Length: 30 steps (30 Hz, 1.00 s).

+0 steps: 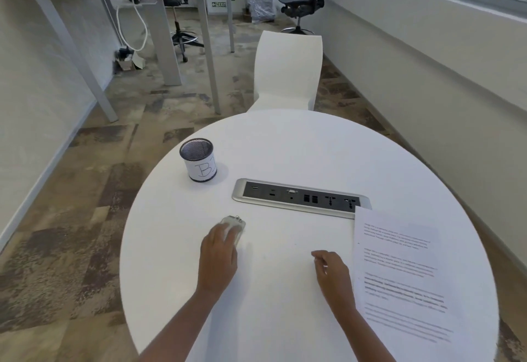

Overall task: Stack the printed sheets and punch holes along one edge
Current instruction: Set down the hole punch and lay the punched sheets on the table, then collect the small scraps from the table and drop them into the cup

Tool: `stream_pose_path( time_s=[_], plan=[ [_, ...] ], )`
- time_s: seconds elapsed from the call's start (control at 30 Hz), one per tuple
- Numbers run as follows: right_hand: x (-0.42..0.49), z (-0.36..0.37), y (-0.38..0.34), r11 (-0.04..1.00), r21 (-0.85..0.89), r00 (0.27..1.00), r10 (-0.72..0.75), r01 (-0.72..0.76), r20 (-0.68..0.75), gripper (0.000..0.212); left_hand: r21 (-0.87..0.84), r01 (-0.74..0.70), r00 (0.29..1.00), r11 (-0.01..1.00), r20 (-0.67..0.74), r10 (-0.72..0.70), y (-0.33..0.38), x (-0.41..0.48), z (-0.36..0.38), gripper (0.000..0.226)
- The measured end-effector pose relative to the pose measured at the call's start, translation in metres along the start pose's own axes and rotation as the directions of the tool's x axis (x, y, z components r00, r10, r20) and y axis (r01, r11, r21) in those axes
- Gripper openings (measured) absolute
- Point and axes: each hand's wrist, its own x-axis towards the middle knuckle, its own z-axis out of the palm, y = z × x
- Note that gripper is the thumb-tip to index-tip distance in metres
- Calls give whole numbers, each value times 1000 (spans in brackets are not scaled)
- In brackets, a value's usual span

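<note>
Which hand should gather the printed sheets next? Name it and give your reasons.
Right. The right hand hovers empty just beside the printed sheets, while the left hand rests on the hole punch across the table.

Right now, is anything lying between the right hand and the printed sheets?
Nothing visible does. The right hand hovers just left of the printed sheets, with only bare white table between them. The socket panel sits farther back, out of the way.
</note>
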Motion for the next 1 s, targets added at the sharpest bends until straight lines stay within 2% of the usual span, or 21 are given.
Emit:
stream_pose_path(
  time_s=[0.2,0.4,0.57,0.77,1.0],
  plan=[
    [10,32,-20,989,-148,1000,10,-7,21,24,44,59,998,997,29,-60,-56,18,-10,45],
    [21,43,-31,945,-327,999,-6,-6,-36,25,158,53,984,986,161,-79,-91,25,-5,49],
    [26,45,-38,919,-393,999,9,-27,-49,21,167,38,965,985,249,-79,-106,27,3,51],
    [33,46,-39,879,-475,999,2,-24,-46,22,84,47,974,995,216,-64,-114,32,8,48],
    [38,49,-39,787,-617,1000,14,-28,-28,19,36,67,976,997,203,-73,-121,32,16,48]
  ],
)
